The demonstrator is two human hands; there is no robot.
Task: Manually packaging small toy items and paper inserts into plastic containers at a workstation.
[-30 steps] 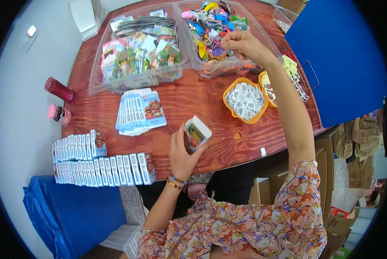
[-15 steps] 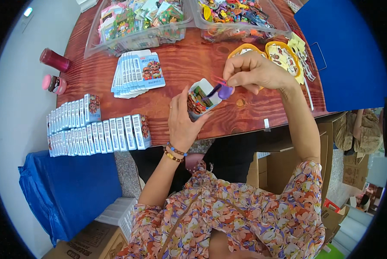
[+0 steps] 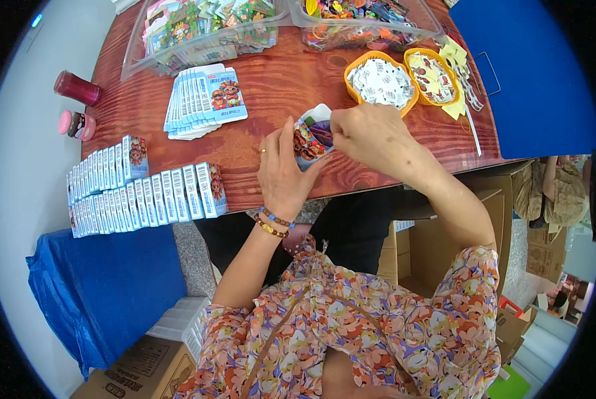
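Observation:
My left hand (image 3: pixel 283 163) is wrapped round a small open carton (image 3: pixel 309 147) with a colourful cartoon print, held tilted above the table's near edge. Its white flap stands up at the top. Inside the mouth shows a purple plastic toy (image 3: pixel 321 131), mostly down in the carton. My right hand (image 3: pixel 371 136) is bent closed at the carton's right rim, its fingertips against the toy and partly hidden behind the knuckles. Left of the hands lies a fanned stack of flat light-blue cartons (image 3: pixel 201 103). Rows of filled-out upright cartons (image 3: pixel 153 196) stand along the near left edge.
Two clear plastic bins, one of colourful packets (image 3: pixel 205 33) and one of small bright toys (image 3: pixel 371 30), stand at the back. Yellow baskets (image 3: pixel 351 92) hold paper pieces at right. A red jar (image 3: pixel 78 88) and a pink-lidded jar (image 3: pixel 77 125) are far left. A cardboard box (image 3: pixel 421 249) sits below.
The purple toy has moved from above the carton down into its mouth. My right hand has come down and left to the rim, uncovering the yellow baskets. The view has shifted slightly.

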